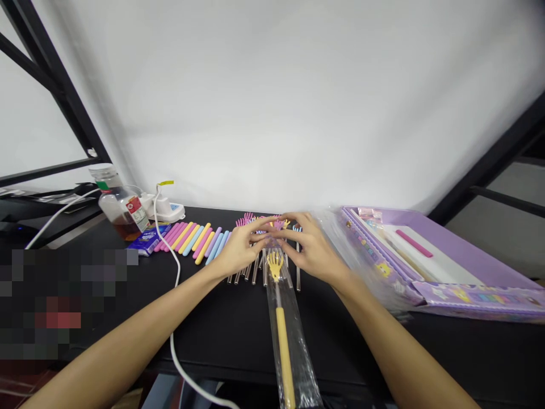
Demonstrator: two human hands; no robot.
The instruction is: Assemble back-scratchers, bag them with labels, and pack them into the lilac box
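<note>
The left hand (240, 251) and right hand (309, 247) curve half open over thin shiny metal back scratchers (255, 270); I can't tell if they hold any. A bump could roll them around.

Left grip (239, 249), right grip (310, 250): two. Below them, one bagged back scratcher (284, 335); left, one glass jar (121, 211); right, one purple box (464, 244).

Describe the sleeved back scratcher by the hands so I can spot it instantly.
On the black table, look just below the left hand and right hand. A back scratcher lies in a clear plastic sleeve. Only it has a yellow hand-shaped head and handle; the metal shafts beside it are unwrapped.
</note>
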